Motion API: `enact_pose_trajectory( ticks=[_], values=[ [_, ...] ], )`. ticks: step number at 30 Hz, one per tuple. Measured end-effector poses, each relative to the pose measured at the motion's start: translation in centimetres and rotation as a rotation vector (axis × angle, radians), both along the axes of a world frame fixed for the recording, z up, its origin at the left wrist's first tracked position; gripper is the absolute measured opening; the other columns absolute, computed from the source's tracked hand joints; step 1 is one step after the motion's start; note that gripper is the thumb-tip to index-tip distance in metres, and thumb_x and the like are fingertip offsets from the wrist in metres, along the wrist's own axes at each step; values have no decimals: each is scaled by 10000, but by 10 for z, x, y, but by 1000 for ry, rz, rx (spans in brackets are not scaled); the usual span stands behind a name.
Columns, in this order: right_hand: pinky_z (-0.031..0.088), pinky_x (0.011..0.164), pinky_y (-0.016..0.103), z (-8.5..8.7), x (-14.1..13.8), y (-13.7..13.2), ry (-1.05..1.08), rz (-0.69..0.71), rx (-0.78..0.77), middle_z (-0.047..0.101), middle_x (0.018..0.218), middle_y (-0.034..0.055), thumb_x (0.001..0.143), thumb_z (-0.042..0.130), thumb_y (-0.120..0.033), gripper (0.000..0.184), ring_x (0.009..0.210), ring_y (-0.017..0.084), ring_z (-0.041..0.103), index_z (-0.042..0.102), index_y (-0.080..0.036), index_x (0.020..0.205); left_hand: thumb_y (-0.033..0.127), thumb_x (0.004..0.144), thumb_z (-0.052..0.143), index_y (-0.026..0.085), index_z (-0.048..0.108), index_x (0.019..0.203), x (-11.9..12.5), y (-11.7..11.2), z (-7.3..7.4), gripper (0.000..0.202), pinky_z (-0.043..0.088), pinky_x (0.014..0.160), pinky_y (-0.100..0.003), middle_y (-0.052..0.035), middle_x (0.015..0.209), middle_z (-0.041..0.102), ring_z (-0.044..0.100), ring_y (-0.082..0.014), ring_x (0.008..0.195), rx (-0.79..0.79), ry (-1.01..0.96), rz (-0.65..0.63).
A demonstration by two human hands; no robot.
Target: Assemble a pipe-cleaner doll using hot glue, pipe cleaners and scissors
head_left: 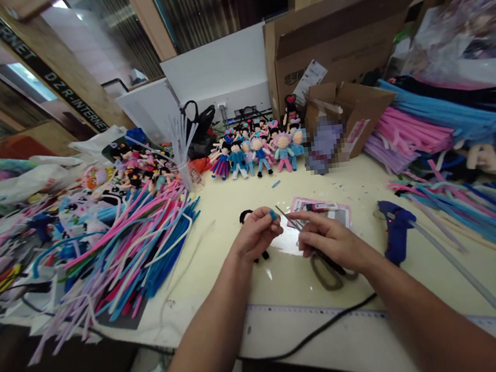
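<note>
Between the thumb and fingertips of my left hand (257, 233) is a small blue piece (273, 214), likely cut from a fuzzy stem. My right hand (325, 238) grips a pair of scissors (327, 272), with the handle loops hanging below the palm. The blades point up and left, their tip just right of the blue piece and apart from it. Behind my left hand lies a dark-haired doll (246, 215), mostly hidden by the hand. A pink-edged card (343, 214) rests on the table beyond my right hand.
A blue glue gun (396, 232) with a long glue stick (464, 272) stands to the right. Bundles of fuzzy stems (147, 245) cover the left; more stems (470, 208) lie right. Finished dolls (259, 152) stand at the back by cardboard boxes (344, 49). A black cable (318, 330) crosses the front edge.
</note>
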State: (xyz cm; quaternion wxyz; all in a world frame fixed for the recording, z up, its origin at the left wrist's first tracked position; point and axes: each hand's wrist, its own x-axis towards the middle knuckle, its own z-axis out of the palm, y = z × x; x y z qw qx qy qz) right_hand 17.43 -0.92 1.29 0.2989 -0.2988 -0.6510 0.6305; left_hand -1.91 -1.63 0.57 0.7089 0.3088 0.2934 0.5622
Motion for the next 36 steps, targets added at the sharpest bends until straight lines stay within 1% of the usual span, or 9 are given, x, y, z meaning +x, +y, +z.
enact_pose_trajectory(
  ticks=[4, 11, 17, 25, 36],
  values=[
    [515, 634, 305, -1, -5, -7, 29, 7, -32, 602, 695, -14, 858, 514, -300, 457, 607, 130, 611, 470, -192, 1300, 255, 632, 795, 118, 589, 667, -2, 2, -1, 250, 398, 609, -211, -2, 606, 575, 477, -50, 540, 15, 1, 54],
    [520, 628, 303, -2, -5, -9, -9, -11, -10, 613, 702, -10, 867, 511, -301, 479, 605, 132, 620, 457, -212, 1334, 260, 597, 818, 121, 589, 662, -1, 3, -1, 276, 392, 598, -215, 5, 601, 557, 470, -51, 536, 3, 18, 94],
    [517, 610, 286, 0, -5, -10, -45, -32, 31, 615, 698, -12, 865, 507, -295, 469, 591, 127, 619, 475, -219, 1327, 263, 604, 813, 126, 585, 665, -1, 3, -1, 273, 385, 587, -213, 10, 592, 551, 470, -55, 534, 9, 22, 101],
    [518, 602, 289, -1, -6, -11, -44, -34, 29, 610, 688, -13, 865, 505, -290, 479, 583, 128, 616, 465, -223, 1338, 260, 618, 807, 126, 593, 666, -1, 5, -4, 257, 397, 597, -216, 7, 592, 565, 483, -58, 536, 20, 14, 103],
    [513, 574, 268, -1, -6, -12, -80, -40, 94, 591, 676, -20, 865, 495, -273, 460, 559, 117, 596, 484, -230, 1322, 236, 584, 823, 126, 596, 669, 0, 5, -4, 266, 413, 591, -209, 2, 605, 583, 490, -56, 536, -19, 3, 130]
  ],
)
